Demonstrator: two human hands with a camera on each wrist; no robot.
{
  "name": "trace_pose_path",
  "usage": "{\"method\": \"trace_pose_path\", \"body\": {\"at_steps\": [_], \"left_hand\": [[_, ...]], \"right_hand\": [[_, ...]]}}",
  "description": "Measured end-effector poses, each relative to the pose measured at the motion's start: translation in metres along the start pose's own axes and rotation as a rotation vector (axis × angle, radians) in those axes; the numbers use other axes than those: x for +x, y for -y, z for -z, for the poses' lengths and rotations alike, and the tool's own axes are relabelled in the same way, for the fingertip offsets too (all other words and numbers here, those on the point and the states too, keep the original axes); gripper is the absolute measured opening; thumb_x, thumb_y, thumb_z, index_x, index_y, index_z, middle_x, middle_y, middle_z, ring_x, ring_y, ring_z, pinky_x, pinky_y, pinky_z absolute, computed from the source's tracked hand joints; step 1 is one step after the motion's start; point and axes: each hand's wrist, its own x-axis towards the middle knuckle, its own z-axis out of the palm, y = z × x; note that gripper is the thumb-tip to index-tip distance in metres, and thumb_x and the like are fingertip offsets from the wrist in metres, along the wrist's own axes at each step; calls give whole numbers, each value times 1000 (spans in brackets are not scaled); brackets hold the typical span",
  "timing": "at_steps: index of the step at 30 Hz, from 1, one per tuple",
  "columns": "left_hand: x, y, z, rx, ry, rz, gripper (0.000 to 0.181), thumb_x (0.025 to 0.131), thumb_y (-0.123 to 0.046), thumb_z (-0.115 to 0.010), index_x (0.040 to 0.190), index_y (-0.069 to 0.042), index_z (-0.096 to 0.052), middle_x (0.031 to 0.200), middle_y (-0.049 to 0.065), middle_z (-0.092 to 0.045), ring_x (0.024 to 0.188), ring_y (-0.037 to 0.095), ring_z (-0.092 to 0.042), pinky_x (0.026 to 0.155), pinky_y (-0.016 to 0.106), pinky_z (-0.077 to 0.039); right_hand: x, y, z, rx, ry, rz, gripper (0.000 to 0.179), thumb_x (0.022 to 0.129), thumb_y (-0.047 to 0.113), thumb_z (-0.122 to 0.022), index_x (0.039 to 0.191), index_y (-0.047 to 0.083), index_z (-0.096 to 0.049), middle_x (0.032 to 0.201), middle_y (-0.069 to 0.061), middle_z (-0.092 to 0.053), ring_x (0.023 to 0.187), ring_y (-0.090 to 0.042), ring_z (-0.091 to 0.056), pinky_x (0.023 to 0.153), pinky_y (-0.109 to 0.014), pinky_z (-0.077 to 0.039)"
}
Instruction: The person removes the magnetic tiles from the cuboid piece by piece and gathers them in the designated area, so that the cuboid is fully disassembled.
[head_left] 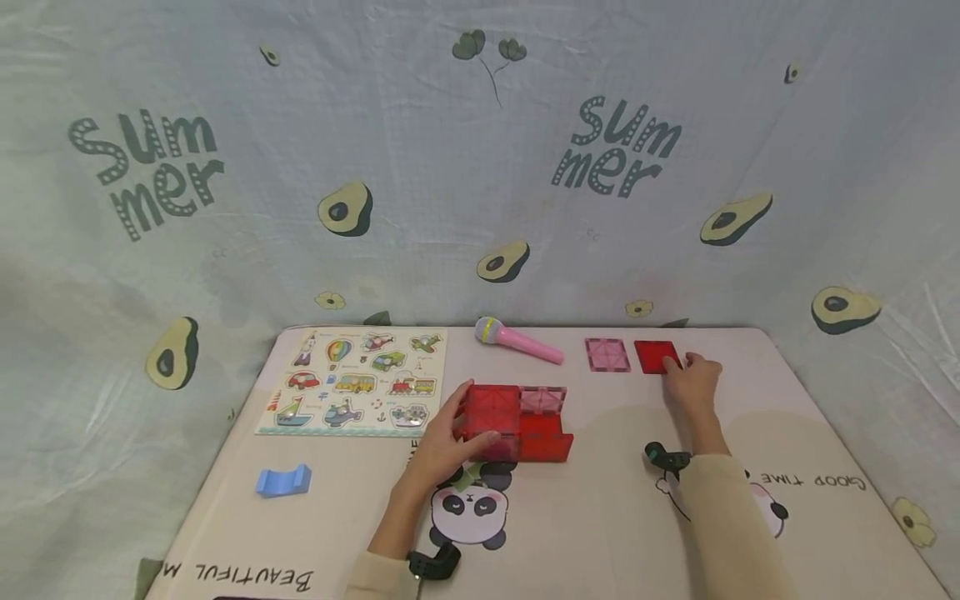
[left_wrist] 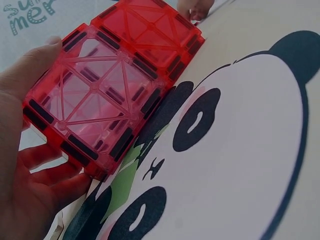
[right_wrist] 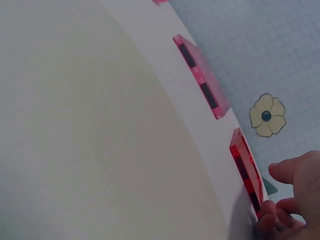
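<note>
My left hand (head_left: 442, 446) grips the left side of a box of red and pink magnetic tiles (head_left: 492, 410), thumb at the front and fingers around the side. A red tile covers its left half; the right half has no top, showing a pink back tile (head_left: 543, 400) and a leaning red front tile (head_left: 546, 447). In the left wrist view, the pink front tile (left_wrist: 95, 87) faces the camera. My right hand (head_left: 693, 385) is at the right edge of a flat red tile (head_left: 654, 357). The right wrist view shows its fingers by the tile's end (right_wrist: 247, 172), thumb raised apart.
A pink tile (head_left: 607, 355) lies left of the loose red one. Behind the box is a pink toy microphone (head_left: 520, 340). A vehicle puzzle board (head_left: 352, 379) lies at back left, with a blue curved block (head_left: 283, 481) in front. Printed cloth (head_left: 420, 167) hangs behind the table.
</note>
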Motion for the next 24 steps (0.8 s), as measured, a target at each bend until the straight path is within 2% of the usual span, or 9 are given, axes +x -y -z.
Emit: {"method": "trace_pose_path", "body": {"at_steps": [12, 17, 22, 24], "left_hand": [[0, 4, -1, -19, 0, -29, 93, 83, -46, -78, 158, -25, -28, 151, 5, -49, 137, 34, -52, 105, 50, -51], [-1, 2, -1, -20, -2, -27, 92, 83, -46, -78, 158, -25, -28, 152, 6, -48, 136, 35, -52, 105, 50, -51], [-1, 2, -1, -17, -7, -34, 90, 84, -44, -78, 158, -27, -29, 152, 7, -48, 137, 36, -51, 106, 51, -51], [-1, 2, -1, -16, -6, -31, 90, 84, -44, -77, 158, -27, -28, 152, 7, -48, 137, 36, -51, 106, 51, -50]], "right_hand": [[-15, 12, 7, -3, -31, 105, 59, 102, 29, -52, 149, -5, -39, 143, -31, -44, 127, -44, -46, 108, -54, -48], [-26, 22, 8, -9, -19, 186, 60, 101, 32, -54, 147, -4, -41, 141, -29, -46, 120, -41, -50, 102, -52, -53], [-40, 31, 7, -22, -12, 255, 59, 101, 31, -57, 147, -3, -41, 141, -28, -44, 122, -40, -47, 102, -54, -52], [-45, 34, 5, -25, -19, 293, 58, 100, 29, -59, 145, -4, -43, 138, -28, -46, 119, -40, -48, 99, -52, -54]]}}
